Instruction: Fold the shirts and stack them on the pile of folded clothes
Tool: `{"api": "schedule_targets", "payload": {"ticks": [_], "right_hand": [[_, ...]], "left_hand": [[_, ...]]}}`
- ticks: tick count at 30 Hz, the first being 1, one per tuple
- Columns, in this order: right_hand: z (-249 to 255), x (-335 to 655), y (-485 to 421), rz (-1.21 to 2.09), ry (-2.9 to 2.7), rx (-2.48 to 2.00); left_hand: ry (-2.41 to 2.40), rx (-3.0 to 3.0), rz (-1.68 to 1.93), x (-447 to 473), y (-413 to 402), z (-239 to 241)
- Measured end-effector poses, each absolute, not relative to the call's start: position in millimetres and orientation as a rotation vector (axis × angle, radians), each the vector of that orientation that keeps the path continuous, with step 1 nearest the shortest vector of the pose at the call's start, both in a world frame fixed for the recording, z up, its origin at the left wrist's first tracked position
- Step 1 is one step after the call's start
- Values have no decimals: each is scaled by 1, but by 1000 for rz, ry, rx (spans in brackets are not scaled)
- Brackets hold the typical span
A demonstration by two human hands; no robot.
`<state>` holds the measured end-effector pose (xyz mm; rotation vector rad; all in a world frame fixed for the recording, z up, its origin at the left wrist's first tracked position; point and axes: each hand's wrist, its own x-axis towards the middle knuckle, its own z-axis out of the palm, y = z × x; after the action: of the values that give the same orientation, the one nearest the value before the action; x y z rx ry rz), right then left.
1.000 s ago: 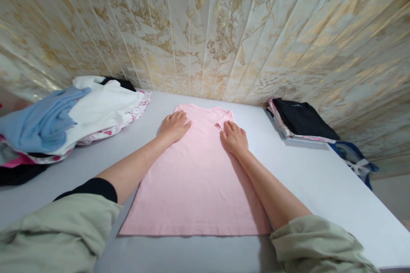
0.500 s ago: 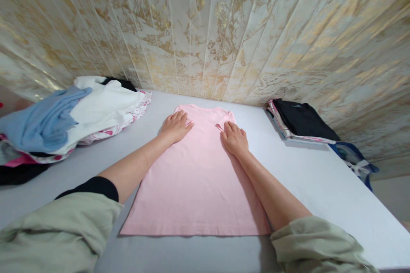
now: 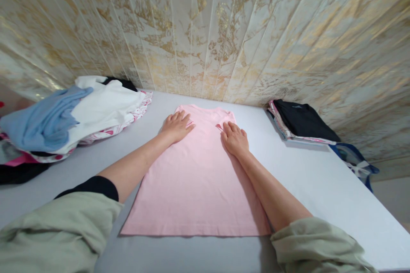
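A pink shirt (image 3: 197, 179) lies flat on the white table (image 3: 320, 183), folded into a long narrow shape with its neck end toward the wall. My left hand (image 3: 175, 126) rests palm down on the shirt's upper left part, fingers stretched out. My right hand (image 3: 235, 138) lies flat on the upper right part, fingers spread. Neither hand holds anything. Both forearms run along the shirt's sides, with pale green sleeves pushed up near the bottom of the view.
A loose pile of clothes (image 3: 64, 119), blue, white and patterned, sits at the left. A folded stack topped by a black garment (image 3: 301, 121) lies at the right by the wall. A blue bag (image 3: 352, 158) hangs off the table's right edge. A gold-patterned wall (image 3: 208, 30) stands behind.
My left hand has slid very slightly to the right on the shirt. Otherwise nothing has visibly moved.
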<state>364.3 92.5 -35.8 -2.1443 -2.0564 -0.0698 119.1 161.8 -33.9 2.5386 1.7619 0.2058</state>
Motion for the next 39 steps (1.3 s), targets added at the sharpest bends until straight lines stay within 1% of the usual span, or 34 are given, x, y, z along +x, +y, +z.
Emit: {"api": "schedule_targets", "payload": {"ticks": [5,11,15,18,23,27,33,36,39], "right_hand": [[-36,365,92,-80,-2062,-2120],[-38,365,93,-95,-2076,-2131],[-35,363,92,-128,-2079,-2143],[-24,360,100,-155,-2104,-2161],[-11,360,134,-149,-2091,-2275],[-24,362,151,-143,-1967,-2244],[-39,363,147,-64,-1966,-2121],[-39,363,145,-137,-1883,-2041],[-40,364,144,-177,-1842,-1975]], "left_hand": [[1728,2458,239,118,174,-33],[1956,2302,403,121,197,-22],[2025,2346,532,126,192,-27],[2022,2405,617,127,188,-34],[2017,2399,603,126,188,-34],[2029,2406,584,126,186,-32],[2016,2395,571,124,187,-32],[1938,2427,650,130,190,-26],[1637,2317,778,156,194,-17]]}}
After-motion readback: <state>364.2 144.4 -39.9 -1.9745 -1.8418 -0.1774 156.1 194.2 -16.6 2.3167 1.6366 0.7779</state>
